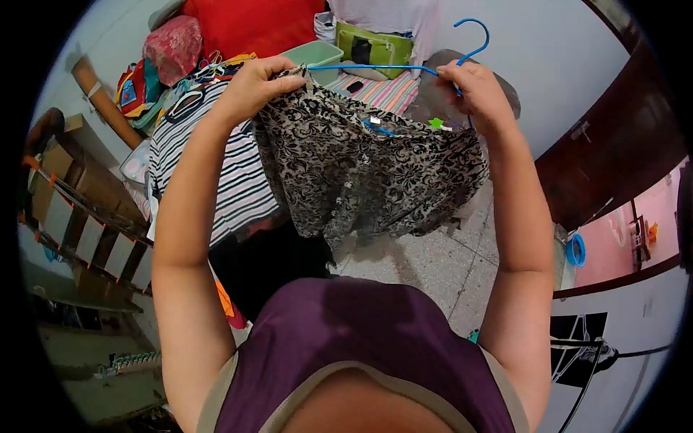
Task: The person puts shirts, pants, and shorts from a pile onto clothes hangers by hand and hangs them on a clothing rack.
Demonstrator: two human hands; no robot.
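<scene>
A black-and-beige patterned garment (375,173), shorts or a skirt by its look, hangs in front of me. Its waist edge is pinched in my left hand (260,88), next to one end of a blue clothes hanger (375,67). My right hand (473,94) grips that hanger close to the base of its hook, which points up and to the right. Part of the hanger shows inside the garment's waist opening, near a white label (375,120). A green star-shaped piece (436,123) sits by the waist edge at the right.
A bed with a striped cover (397,90) stands ahead, bearing a striped black-and-white garment (242,173), a pale green tub (314,56) and a green bag (372,49). A ladder (86,224) leans at left. At right are a brown door (606,137) and a blue basin (575,250).
</scene>
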